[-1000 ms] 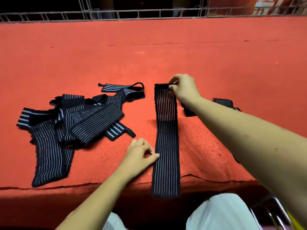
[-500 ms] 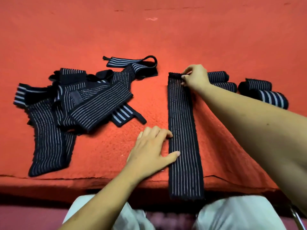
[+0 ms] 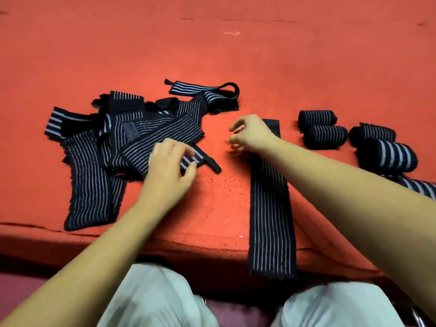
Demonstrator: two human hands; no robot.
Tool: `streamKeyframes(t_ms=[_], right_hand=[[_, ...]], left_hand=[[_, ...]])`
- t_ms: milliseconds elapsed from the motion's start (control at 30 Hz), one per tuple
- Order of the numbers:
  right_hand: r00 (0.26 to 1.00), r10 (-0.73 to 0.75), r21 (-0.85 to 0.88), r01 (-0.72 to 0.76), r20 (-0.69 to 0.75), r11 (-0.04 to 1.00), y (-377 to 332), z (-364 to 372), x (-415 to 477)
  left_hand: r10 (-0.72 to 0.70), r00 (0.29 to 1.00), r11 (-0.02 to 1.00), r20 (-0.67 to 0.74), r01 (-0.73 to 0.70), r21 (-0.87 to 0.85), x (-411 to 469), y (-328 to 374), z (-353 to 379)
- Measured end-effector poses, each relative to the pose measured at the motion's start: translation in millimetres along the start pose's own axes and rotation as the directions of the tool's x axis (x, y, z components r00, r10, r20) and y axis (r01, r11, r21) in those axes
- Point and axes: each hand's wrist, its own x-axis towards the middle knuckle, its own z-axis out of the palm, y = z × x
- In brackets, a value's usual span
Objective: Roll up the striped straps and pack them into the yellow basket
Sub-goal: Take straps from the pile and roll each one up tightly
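Flat strap (image 3: pixel 271 208) lies stretched straight over the red table (image 3: pixel 212 55) edge, likely readied for rolling, right hand (image 3: pixel 250 135) hovering loose and empty at its far end. Left hand (image 3: pixel 167 171) curls over the tangled pile (image 3: pixel 106 147); too blurred to tell if it grips. Finished rolls (image 3: pixel 325 136) wait right, with no basket in view.

L hand (image 3: pixel 168 166) & R hand (image 3: pixel 250 134) loosely curled.

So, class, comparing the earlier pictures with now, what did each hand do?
The right hand released the flat strap at its far end and shifted left. The left hand moved from beside it onto the pile. Flat strap, pile and rolled straps stayed put.
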Motion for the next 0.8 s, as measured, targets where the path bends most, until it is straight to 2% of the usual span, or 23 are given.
streamKeyframes(t_ms=[67,133,233,300,400,467,533,567,633,700,733,800], right_hand=[[0.995,-0.016,0.084,0.008,0.097,0.996,-12.4,24.8,-8.0],[0.991,-0.041,0.099,0.028,0.127,0.995,-24.9,43.5,-9.0],[0.989,-0.031,0.128,0.012,0.147,0.992,-38.4,63.2,-12.7],[0.989,-0.013,0.147,-0.009,0.148,0.989,-41.9,72.3,-17.6],[0.978,0.055,0.266,-0.109,0.204,0.958,-44.8,74.5,-28.5],[0.922,0.136,0.481,-0.31,0.364,0.82,-48.7,65.8,-36.1],[0.875,0.106,0.645,-0.425,0.472,0.635,-52.3,50.3,-44.5],[0.874,0.066,0.673,-0.416,0.481,0.611,-52.6,43.6,-47.8],[0.889,-0.016,0.668,-0.332,0.457,0.667,-51.6,32.6,-56.4],[0.888,-0.122,0.664,-0.233,0.443,0.711,-52.0,20.7,-68.8],[0.882,-0.178,0.667,-0.184,0.436,0.722,-51.9,14.0,-75.3],[0.875,-0.256,0.665,-0.095,0.41,0.741,-50.9,3.0,-87.6]], left_hand=[[-0.065,0.995,0.972,-0.077,0.081,0.222,2.9,-25.7,-14.7],[-0.2,0.976,0.917,-0.081,0.216,0.336,5.5,-51.5,-26.1],[-0.428,0.903,0.855,0.022,0.397,0.332,8.2,-72.1,-36.4],[-0.397,0.917,0.883,0.029,0.373,0.285,6.8,-70.5,-39.8],[-0.121,0.993,0.982,-0.004,0.12,0.146,4.9,-53.8,-45.5],[0.04,0.999,0.999,0.01,-0.04,0.012,4.2,-34.2,-50.2],[0.025,0.999,0.986,0.024,-0.02,-0.168,4.0,-7.1,-58.0],[0.0,0.999,0.97,0.034,0.008,-0.245,4.7,3.2,-60.2],[-0.045,0.998,0.931,0.048,0.059,-0.361,6.7,20.1,-64.4],[-0.146,0.986,0.816,0.076,0.163,-0.555,12.3,32.4,-70.6],[-0.215,0.97,0.701,0.11,0.232,-0.675,15.4,39.2,-75.6],[-0.308,0.932,0.492,0.19,0.327,-0.806,21.0,47.5,-84.8]])
